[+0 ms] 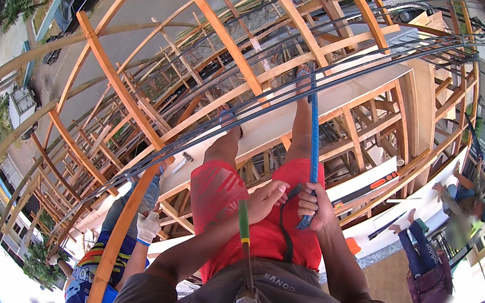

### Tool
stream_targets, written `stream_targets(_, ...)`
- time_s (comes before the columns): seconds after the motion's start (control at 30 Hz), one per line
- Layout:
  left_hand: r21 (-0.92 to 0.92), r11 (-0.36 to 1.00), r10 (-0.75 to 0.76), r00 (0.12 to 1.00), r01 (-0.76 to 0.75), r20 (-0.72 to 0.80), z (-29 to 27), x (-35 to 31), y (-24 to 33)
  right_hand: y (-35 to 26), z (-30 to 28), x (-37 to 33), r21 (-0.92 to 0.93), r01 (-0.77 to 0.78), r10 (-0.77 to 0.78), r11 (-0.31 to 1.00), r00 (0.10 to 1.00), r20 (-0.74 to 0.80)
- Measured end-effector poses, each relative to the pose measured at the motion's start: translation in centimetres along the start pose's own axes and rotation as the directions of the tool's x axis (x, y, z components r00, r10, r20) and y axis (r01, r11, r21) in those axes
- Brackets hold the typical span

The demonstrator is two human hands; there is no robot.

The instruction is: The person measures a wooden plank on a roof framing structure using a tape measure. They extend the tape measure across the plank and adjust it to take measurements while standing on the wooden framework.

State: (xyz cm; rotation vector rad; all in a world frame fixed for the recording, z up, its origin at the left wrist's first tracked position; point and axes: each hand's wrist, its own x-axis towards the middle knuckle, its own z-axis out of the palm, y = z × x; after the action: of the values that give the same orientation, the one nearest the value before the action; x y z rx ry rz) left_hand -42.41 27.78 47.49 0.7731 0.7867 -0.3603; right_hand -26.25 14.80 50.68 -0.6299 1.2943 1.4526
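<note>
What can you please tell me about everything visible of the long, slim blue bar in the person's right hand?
The long, slim blue bar looks like scuffed, painted metal, with a slightly flared near end. The person's right hand has a closed grip around it near that end. It points away from the body toward long, thin, dark rods; whether it touches them is unclear.

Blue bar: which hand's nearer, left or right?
Right. The right hand is closed around the blue bar near its lower end; the left hand is to the left of the bar, not touching it.
</note>
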Motion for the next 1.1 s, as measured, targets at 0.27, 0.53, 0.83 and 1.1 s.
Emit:
stream_targets(0.27, -0.113, 0.991, -0.094, 0.980, 0.074, -0.178, -1.9, -6.3, -1.0, 7.5, 1.3, 9.7, 0.081, 0.167, -0.176, 0.983, 0.976, 0.126)
stream_targets(0.53, 0.344, 0.938, 0.159, 0.936, -0.045, -0.312, -3.0, -5.4, -2.6, 9.6, 2.4, 10.7, 0.100, 0.144, -0.159, 0.984, 0.975, 0.156)
stream_targets(0.83, 0.503, 0.844, 0.133, 0.836, 0.185, -0.532, -6.1, -5.2, -3.4, 9.6, 1.9, 15.8, -0.157, 0.153, -0.165, 0.976, 0.984, -0.069)
stream_targets(1.1, 0.682, 0.663, 0.086, 0.874, 0.308, -0.478, -15.9, -3.0, -6.2, -4.3, 2.2, 31.8, -0.071, 0.365, -0.363, 0.928, 0.931, 0.030)
